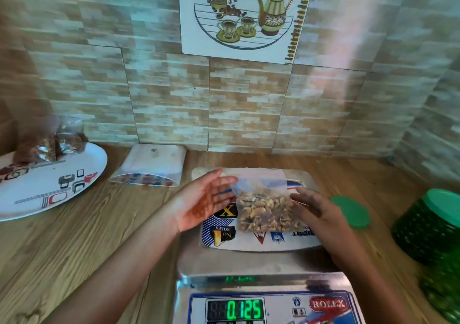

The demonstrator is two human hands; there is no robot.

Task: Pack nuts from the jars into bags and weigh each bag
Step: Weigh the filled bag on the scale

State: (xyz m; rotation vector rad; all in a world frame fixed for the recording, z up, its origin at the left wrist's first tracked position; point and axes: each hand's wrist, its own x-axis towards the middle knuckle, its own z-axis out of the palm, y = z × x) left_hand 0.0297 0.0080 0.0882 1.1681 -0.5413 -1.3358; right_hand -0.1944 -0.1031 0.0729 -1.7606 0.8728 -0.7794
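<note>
Fingers of our left hand (204, 199) and right hand (313, 209) lie straight, gripping nothing, either side of the bag (263, 209) mid-pan on the scale (249, 266). We judge this bag weighed; filled bags (57, 144) sit on the plate (62, 199) at the desk's (99, 236) left edge, and more may follow from the jar (433, 229)

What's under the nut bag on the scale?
The bag of nuts lies on a printed sheet covering the scale platform, whose steel edge shows at the back. The sheet's print directly under the bag is hidden.
</note>
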